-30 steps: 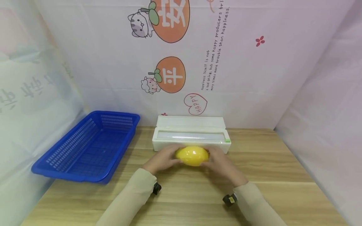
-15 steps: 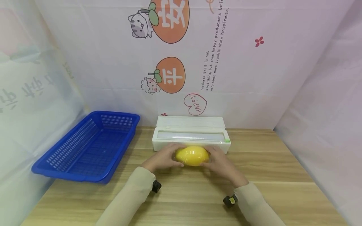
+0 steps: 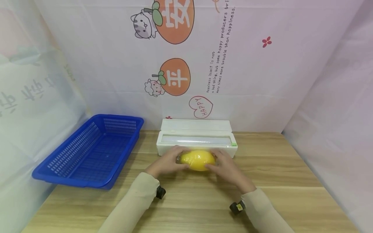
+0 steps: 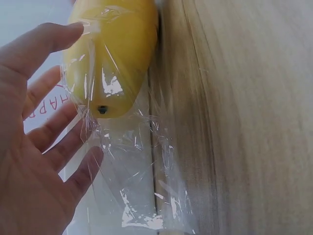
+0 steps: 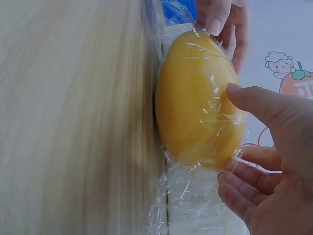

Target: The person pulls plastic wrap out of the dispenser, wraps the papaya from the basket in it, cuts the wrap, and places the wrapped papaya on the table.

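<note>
A smooth yellow mango (image 3: pixel 198 160), its dark stem end showing in the left wrist view, lies sideways in clear plastic wrap (image 4: pixel 142 196). Loose wrap trails beyond both of its ends. My left hand (image 3: pixel 169 162) holds the stem end, thumb on the wrapped skin and the other fingers curled near the film. From the opposite end my right hand (image 3: pixel 228 166) grips it, its thumb (image 5: pixel 244 98) against the side and fingertips at the bunched wrap. Right behind the mango stands a white plastic wrap dispenser (image 3: pixel 196 125) with its lid up and the film roll showing inside.
To the left on the wooden table (image 3: pixel 195 207) stands a blue plastic basket (image 3: pixel 123 161) with slotted sides. A printed white sheet (image 3: pixel 247 81) hangs behind the dispenser, and pale sheets line both sides.
Both hands stay around the mango in nearly the same place. My left fingers have shifted slightly at its end, and the right thumb has moved a little further onto it.
</note>
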{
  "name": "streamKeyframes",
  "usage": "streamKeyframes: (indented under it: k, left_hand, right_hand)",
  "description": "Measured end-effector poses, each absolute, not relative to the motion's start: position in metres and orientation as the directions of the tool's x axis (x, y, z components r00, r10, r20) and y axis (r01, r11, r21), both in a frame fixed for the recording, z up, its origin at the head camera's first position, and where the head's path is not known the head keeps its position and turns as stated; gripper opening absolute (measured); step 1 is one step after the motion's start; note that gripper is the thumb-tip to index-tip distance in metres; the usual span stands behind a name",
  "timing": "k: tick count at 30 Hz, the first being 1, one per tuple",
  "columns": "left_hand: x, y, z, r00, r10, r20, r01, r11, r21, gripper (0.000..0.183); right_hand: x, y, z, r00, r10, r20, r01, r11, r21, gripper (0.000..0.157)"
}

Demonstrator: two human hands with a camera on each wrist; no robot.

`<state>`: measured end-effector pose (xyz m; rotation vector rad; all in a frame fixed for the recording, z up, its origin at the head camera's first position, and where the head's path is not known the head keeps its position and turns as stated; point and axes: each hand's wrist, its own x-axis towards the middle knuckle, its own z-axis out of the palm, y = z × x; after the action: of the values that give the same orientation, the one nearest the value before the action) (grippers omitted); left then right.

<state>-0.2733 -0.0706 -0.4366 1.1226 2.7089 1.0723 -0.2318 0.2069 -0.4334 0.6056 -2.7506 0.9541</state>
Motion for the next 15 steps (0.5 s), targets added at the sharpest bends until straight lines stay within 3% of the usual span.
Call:
streamKeyframes:
  k: [8,15]
  left_hand:
    - [-0.273,-0.073,-0.437,-0.735,0.625,0.262,0.640,0.512,0.573,0.058]
    - [-0.268,-0.077,-0.429,-0.728,0.612,0.310,0.655,0.486,0.579,0.050]
  right_hand:
    - [-0.232,0.215,-0.425,-0.921,-0.223,0.320,-0.384,0.666,-0.640,0.060]
    - [-0.256,0.244,-0.417,-0.909,-0.041,0.415,-0.311,0.729,-0.610,0.053]
